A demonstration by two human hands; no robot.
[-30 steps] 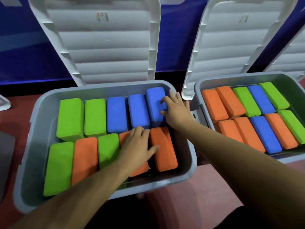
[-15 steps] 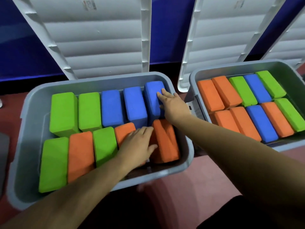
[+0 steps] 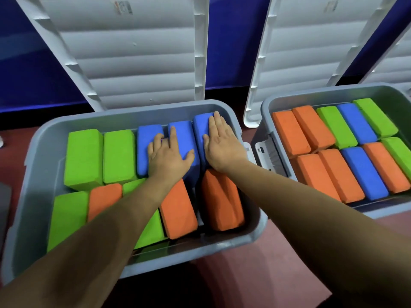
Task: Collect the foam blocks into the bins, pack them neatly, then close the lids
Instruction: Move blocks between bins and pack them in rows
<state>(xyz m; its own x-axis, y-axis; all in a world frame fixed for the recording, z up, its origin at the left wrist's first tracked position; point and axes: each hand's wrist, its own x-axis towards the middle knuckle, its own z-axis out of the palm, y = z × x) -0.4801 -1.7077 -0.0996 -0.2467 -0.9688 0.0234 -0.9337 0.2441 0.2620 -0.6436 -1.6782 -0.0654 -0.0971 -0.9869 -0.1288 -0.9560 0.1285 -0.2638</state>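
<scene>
Blocks (image 3: 143, 138), three blue, left hand (image 3: 169, 158), right hand (image 3: 222, 147) flat atop, two bins (image 3: 44, 152)

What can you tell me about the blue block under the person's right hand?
The blue block is brick-shaped with rounded corners and a rough, foam-like surface. It lies rightmost in the back row of the left grey bin, beside a second blue block, an orange block in front. The right hand rests flat on it, fingers straight, covering much of its top.
</scene>
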